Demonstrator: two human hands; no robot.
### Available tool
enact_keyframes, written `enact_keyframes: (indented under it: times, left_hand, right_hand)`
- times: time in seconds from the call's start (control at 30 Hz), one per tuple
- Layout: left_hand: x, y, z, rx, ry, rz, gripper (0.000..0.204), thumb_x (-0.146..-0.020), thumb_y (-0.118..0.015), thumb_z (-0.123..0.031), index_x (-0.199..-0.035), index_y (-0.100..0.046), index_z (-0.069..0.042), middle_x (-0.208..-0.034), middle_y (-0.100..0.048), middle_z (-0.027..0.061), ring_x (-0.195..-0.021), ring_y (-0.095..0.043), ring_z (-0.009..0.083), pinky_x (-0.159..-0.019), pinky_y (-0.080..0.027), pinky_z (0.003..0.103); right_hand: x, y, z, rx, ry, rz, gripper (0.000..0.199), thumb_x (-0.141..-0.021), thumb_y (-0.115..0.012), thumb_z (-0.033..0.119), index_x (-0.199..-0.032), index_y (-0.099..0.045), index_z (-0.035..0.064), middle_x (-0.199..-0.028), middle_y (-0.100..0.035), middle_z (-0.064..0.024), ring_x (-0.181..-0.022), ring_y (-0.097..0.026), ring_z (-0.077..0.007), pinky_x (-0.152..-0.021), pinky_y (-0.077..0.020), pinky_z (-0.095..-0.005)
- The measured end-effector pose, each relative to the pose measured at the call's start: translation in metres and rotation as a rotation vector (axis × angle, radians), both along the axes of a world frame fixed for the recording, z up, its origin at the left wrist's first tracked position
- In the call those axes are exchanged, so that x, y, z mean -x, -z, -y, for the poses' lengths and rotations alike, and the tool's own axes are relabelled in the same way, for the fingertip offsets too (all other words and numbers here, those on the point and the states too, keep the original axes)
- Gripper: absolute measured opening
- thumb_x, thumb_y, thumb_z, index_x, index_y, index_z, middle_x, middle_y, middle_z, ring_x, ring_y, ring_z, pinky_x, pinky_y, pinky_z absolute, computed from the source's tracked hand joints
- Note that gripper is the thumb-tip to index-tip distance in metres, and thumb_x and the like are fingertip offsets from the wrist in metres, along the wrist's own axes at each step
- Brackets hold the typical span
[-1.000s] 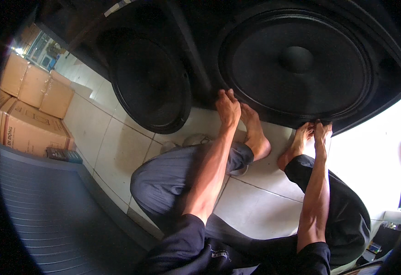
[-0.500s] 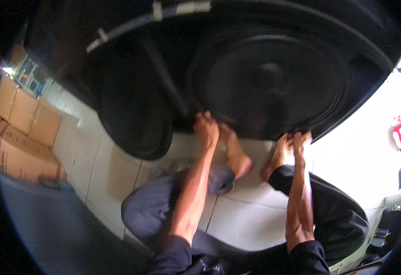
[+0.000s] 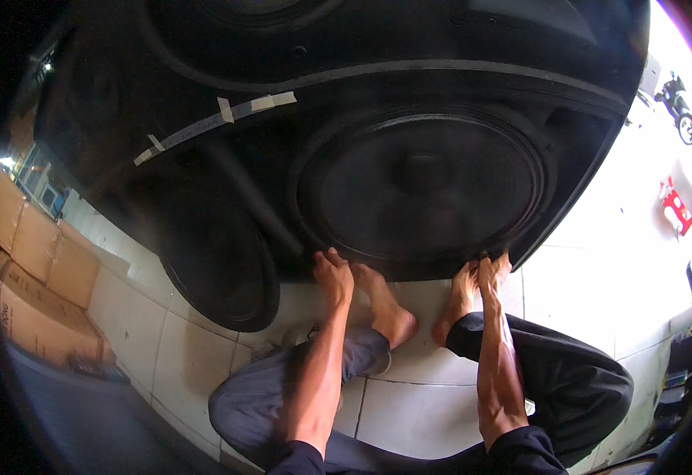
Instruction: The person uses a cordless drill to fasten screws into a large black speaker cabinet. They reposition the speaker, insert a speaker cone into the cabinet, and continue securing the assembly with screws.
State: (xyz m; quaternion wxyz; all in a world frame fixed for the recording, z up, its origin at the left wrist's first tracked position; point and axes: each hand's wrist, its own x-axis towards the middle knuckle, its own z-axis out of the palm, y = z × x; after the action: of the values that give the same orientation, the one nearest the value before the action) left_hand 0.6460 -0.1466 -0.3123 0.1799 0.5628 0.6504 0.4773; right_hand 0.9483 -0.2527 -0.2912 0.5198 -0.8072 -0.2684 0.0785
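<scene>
A big black speaker cabinet [image 3: 346,91] fills the upper half of the view. Its face carries a wide round woofer [image 3: 423,190] and a second round black cone-like disc [image 3: 231,273] at the lower left, which juts past the cabinet's edge. My left hand [image 3: 333,277] is closed on the cabinet's near lower edge, between the two rounds. At the right end of that same edge, my right hand [image 3: 492,273] is closed too, next to my right foot. The fingertips on the cabinet's edge are partly hidden. A strip of pale tape [image 3: 219,123] runs along the cabinet's left.
My bare feet [image 3: 393,317] are against the cabinet's near edge, between my hands. Cardboard boxes [image 3: 49,317] are stacked at the left on a white tiled floor [image 3: 417,412]. A red-and-white object [image 3: 675,207] and a motorbike [image 3: 682,115] are at the far right.
The view has swung upward, so more of the cabinet's far part shows. The cabinet's face appears smaller, and its tape sits nearer to my hands. Both hands keep to the near edge.
</scene>
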Motion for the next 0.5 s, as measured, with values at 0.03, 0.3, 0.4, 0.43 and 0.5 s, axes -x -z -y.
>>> enact_keyframes:
  times: [0.03, 0.3, 0.4, 0.43, 0.5]
  left_hand:
    - [0.0, 0.0, -0.001, 0.023, -0.008, 0.001, 0.031, -0.096, -0.043, -0.025, -0.091, -0.045, 0.006, -0.072, -0.064, 0.0174, -0.067, -0.066, 0.0253, -0.062, -0.053, 0.035]
    - [-0.003, -0.007, 0.001, 0.059, 0.029, 0.054, 0.031, -0.096, -0.041, -0.022, -0.095, -0.046, 0.009, -0.076, -0.062, 0.0195, -0.069, -0.066, 0.0258, -0.063, -0.054, 0.033]
    - [-0.01, -0.017, 0.007, 0.096, 0.012, 0.096, 0.03, -0.096, -0.04, -0.02, -0.094, -0.046, 0.009, -0.077, -0.06, 0.0201, -0.07, -0.066, 0.026, -0.062, -0.054, 0.034]
    - [-0.012, -0.016, 0.008, 0.106, 0.007, 0.149, 0.028, -0.094, -0.042, -0.019, -0.092, -0.045, 0.009, -0.076, -0.06, 0.0212, -0.07, -0.065, 0.0292, -0.064, -0.052, 0.036]
    - [-0.013, -0.019, 0.006, 0.113, -0.006, 0.253, 0.024, -0.09, -0.046, -0.017, -0.09, -0.045, 0.007, -0.073, -0.06, 0.0235, -0.07, -0.064, 0.0356, -0.066, -0.049, 0.042]
  right_hand:
    - [0.0, -0.003, -0.001, 0.011, -0.003, -0.003, 0.039, -0.072, -0.054, 0.007, -0.108, -0.051, -0.0105, -0.093, -0.06, -0.0338, -0.091, -0.058, -0.0459, -0.083, -0.0446, -0.0445]
    - [0.0, -0.015, 0.001, 0.118, -0.002, -0.141, 0.044, -0.075, -0.063, 0.012, -0.112, -0.052, -0.008, -0.098, -0.06, -0.0316, -0.097, -0.058, -0.044, -0.084, -0.0447, -0.0427]
    - [-0.002, -0.008, 0.0, 0.087, 0.026, -0.116, 0.041, -0.075, -0.064, 0.011, -0.109, -0.053, -0.0078, -0.094, -0.061, -0.031, -0.094, -0.059, -0.0441, -0.082, -0.0456, -0.0427]
    - [-0.002, -0.004, 0.001, 0.054, 0.054, -0.011, 0.036, -0.075, -0.064, 0.01, -0.105, -0.054, -0.0073, -0.09, -0.062, -0.0303, -0.09, -0.06, -0.0437, -0.078, -0.0462, -0.0431]
    - [-0.005, -0.001, 0.001, 0.065, 0.041, -0.046, 0.034, -0.074, -0.064, 0.01, -0.102, -0.055, -0.0069, -0.09, -0.062, -0.0299, -0.089, -0.06, -0.0437, -0.078, -0.0459, -0.0437]
